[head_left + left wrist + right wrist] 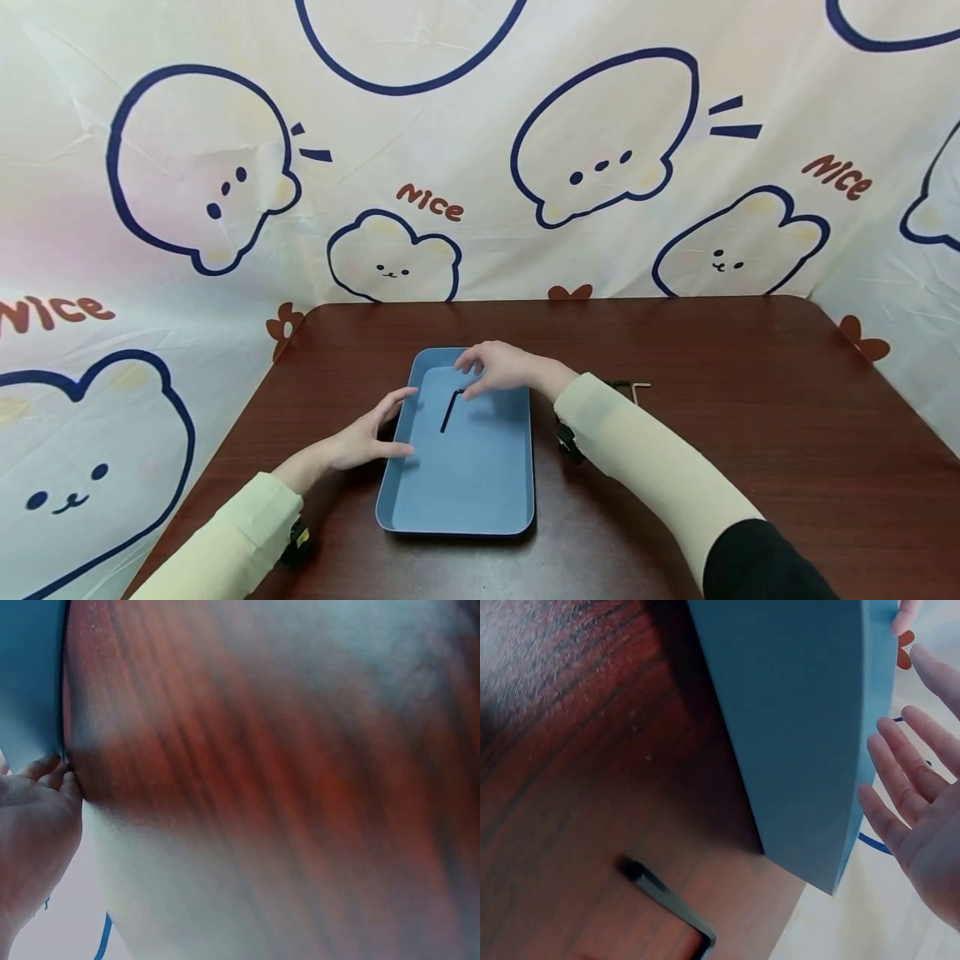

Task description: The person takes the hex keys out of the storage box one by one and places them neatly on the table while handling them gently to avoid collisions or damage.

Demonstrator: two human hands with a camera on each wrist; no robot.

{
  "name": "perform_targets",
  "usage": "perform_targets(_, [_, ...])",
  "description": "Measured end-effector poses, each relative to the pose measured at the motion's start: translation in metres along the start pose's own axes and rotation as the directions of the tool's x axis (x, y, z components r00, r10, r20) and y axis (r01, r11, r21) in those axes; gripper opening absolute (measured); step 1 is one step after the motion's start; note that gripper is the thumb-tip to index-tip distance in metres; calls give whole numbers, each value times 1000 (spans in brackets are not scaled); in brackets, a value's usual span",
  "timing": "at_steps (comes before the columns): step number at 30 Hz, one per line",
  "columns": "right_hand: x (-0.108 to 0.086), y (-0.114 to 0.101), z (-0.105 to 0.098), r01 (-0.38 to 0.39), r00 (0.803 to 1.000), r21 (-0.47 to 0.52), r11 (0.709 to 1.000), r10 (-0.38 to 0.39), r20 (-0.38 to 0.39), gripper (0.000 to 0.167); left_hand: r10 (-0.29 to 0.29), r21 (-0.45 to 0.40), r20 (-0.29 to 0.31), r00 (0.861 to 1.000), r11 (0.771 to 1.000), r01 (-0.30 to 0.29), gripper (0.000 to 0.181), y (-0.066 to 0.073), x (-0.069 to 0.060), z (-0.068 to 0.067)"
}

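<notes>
A light blue tray (472,492) lies on the dark wooden table. Inside it rests a black L-shaped hex key (448,414). Above the tray's far half is my right hand (504,367), its thumb near the key's short arm and its fingers loosely extended. In the right wrist view the fingers (909,796) of that hand are spread apart, with nothing seen between them. My left hand (360,437) touches the tray's left rim with thumb and fingertips, thumb and index finger wide apart. The left wrist view shows this hand (41,817) at the tray's edge.
Beyond my right forearm, on the table right of the tray, lie L-shaped keys, one of them silvery (640,387), partly hidden by the sleeve. A dark L-shaped key (671,904) shows beside the tray in the right wrist view. A cartoon-printed cloth (487,150) hangs behind the table.
</notes>
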State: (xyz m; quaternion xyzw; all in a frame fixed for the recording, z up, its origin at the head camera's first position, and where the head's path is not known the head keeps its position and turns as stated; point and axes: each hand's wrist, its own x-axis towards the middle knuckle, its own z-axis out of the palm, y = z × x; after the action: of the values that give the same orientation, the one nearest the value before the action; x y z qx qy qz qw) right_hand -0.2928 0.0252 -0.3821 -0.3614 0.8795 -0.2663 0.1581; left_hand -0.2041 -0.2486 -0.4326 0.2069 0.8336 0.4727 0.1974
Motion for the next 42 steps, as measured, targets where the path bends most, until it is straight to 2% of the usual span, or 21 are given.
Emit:
perform_targets(6, [5, 1, 6, 17, 1000, -12, 1000, -16, 22, 47, -1, 1, -1, 1000, 1000, 1, 85, 1, 0, 0])
perform_targets(10, [7, 1, 11, 36, 999, -58, 998, -34, 40, 44, -1, -3, 4, 1000, 1000, 1, 85, 2, 1, 0])
perform_targets(16, [9, 2, 19, -4, 999, -89, 996, 8, 51, 38, 8, -4, 5, 1000, 1000, -8, 85, 2, 1, 0])
perform_targets(22, [10, 5, 27, -29, 1000, -107, 994, 29, -2, 25, 14, 0, 4, 1000, 1000, -14, 85, 1, 1, -1])
perform_targets(29, [12, 12, 36, -27, 998, -43, 999, 25, -59, 11, 11, -2, 2, 1000, 1000, -11, 85, 0, 0, 0])
perform_targets(42, [12, 14, 37, -52, 995, -18, 998, 51, -87, 4, 15, 2, 10, 1000, 1000, -15, 85, -4, 2, -2])
